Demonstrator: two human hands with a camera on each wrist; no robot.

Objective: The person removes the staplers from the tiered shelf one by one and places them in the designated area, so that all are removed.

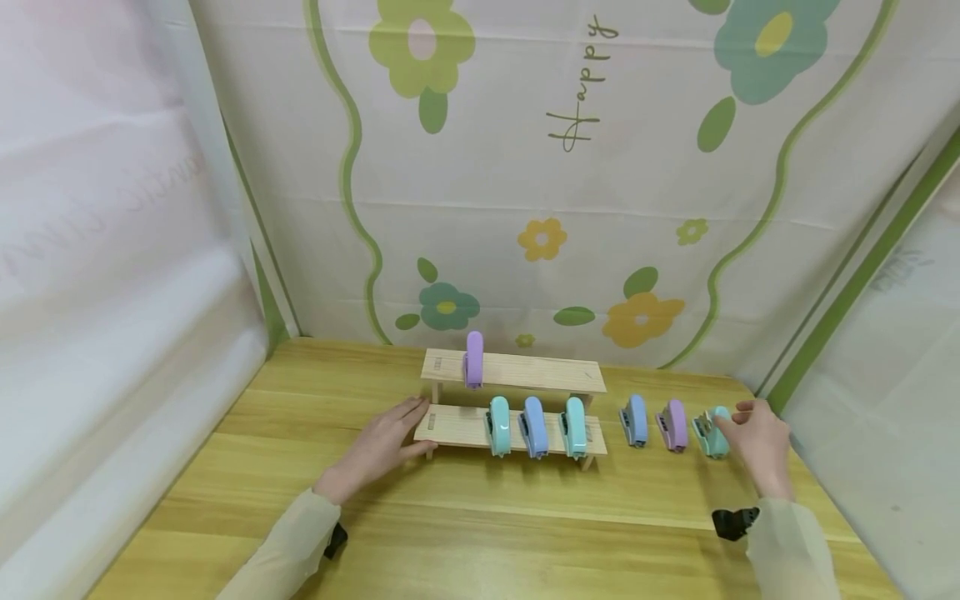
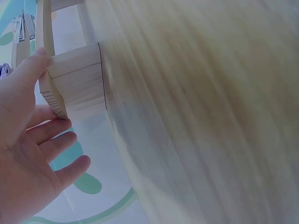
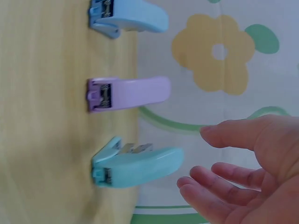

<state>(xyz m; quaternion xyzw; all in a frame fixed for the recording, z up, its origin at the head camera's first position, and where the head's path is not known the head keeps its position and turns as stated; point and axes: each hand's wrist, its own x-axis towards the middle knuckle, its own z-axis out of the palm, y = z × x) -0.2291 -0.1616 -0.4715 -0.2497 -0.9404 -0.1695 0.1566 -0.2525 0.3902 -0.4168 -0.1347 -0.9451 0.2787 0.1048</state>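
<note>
Had right hand (image 1: 761,437) right by teal stapler (image 3: 140,169), rightmost in row on table (image 1: 510,533), well right of lower shelf (image 1: 459,423). Thumb and fingers parted about halfway, nothing in grip. Figured best pinch went across its sides, thumb off metal bit (image 3: 142,148), squeeze even so it wouldn't tip toward purple stapler (image 1: 675,425) just left. Left hand (image 1: 382,442) gripped shelf's left end, outer fingers loose. Reckoned steady hold, no tugging, suited three staplers (image 1: 535,427) standing there.
</note>
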